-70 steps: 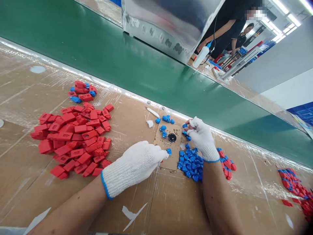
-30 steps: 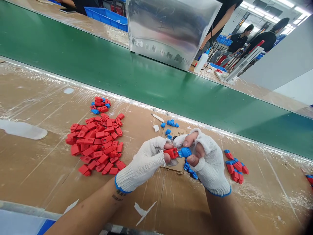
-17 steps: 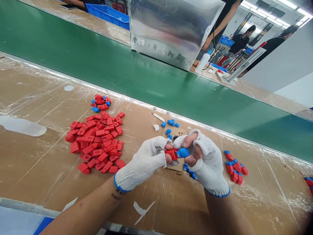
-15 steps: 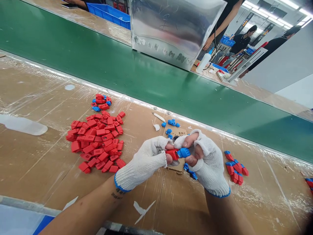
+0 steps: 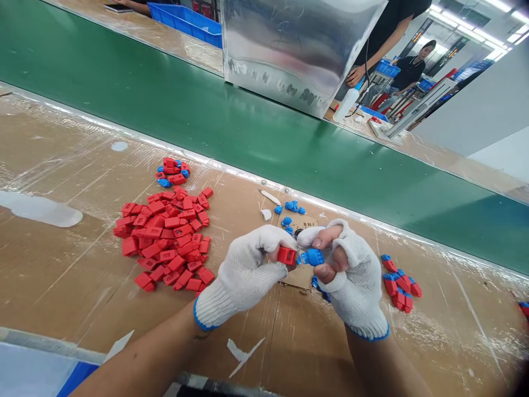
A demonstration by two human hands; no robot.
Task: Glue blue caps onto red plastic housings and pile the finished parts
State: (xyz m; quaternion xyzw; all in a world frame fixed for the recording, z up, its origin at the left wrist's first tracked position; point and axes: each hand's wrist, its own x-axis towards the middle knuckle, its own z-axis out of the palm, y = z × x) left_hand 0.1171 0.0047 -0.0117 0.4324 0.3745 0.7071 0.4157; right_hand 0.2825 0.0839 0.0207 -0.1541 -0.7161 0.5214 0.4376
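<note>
My left hand [image 5: 252,270], in a white knit glove with bare fingertips, pinches a small red plastic housing [image 5: 286,255] with its opening turned partly toward me. Between the fingers and thumb of my right hand [image 5: 353,275], gloved the same way, is a blue plastic piece [image 5: 313,257]. The two parts are end to end with a narrow gap. Beneath the hands lies a tan board [image 5: 298,278], largely hidden, with loose blue pieces [image 5: 291,206] around it. A large heap of red housings [image 5: 165,237] lies to the left; several joined red-and-blue pieces [image 5: 400,286] lie to the right.
Past the worktable runs a green conveyor belt [image 5: 185,121]. Beyond it stand a shiny metal box [image 5: 289,55], a blue crate [image 5: 185,25] and a squeeze bottle [image 5: 346,105]. A white pen-like tool [image 5: 270,197] lies near the belt edge. Other people are in the background.
The red housing has shifted slightly left and turned, coming away from the blue piece, which it met half a second ago. My right hand has barely moved.
</note>
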